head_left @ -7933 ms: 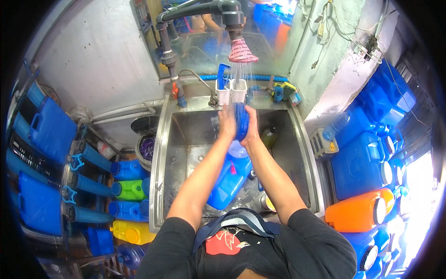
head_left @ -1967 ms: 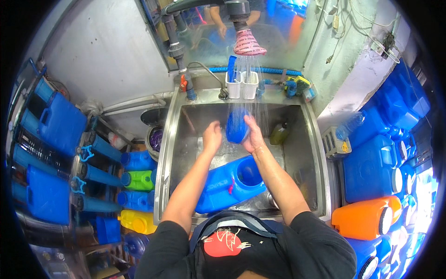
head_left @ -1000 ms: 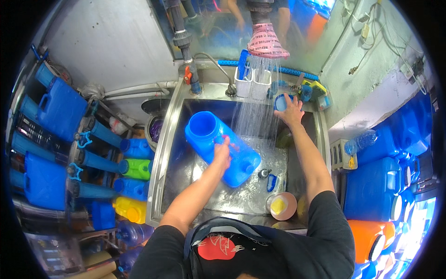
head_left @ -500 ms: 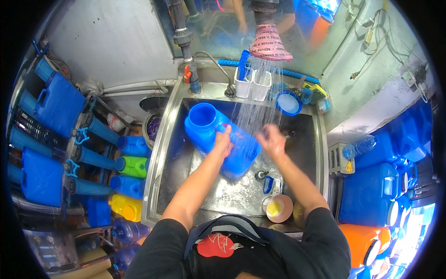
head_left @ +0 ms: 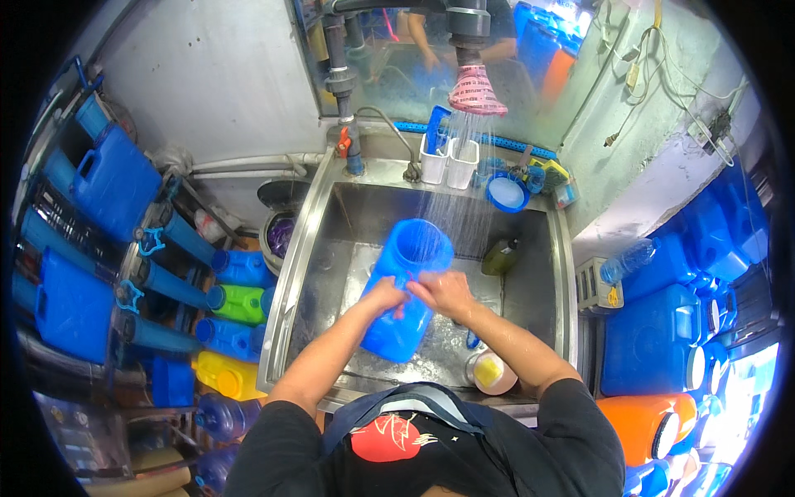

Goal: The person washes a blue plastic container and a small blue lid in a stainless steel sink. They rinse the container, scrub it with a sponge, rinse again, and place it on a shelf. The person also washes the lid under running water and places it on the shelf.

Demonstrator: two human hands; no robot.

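A wide-mouthed blue plastic jug [head_left: 399,330] leans in the steel sink [head_left: 313,273], its round opening facing up and away from me. Water falls from the pink-wrapped spout [head_left: 478,91] onto the far side of its mouth. My left hand [head_left: 386,296] is closed on the jug's handle area. Just right of it, my right hand [head_left: 445,295] grips the jug below the rim, fingers curled and slightly blurred. Beneath my right forearm, a blue-bristled brush [head_left: 473,340] lies partly hidden near a pinkish tub [head_left: 494,373] with something yellow in it.
On the sink's back ledge are white holders [head_left: 462,163], a blue-rimmed bowl [head_left: 508,193] and a sponge [head_left: 556,173]. A dark green bottle [head_left: 500,257] stands in the sink's right side. Blue containers [head_left: 650,340] crowd the right; pipes and jugs [head_left: 240,304] fill the left.
The jug has turned and come nearer me, its mouth swinging right under the water. My right hand has moved left from the falling water onto the jug. The green bottle now shows.
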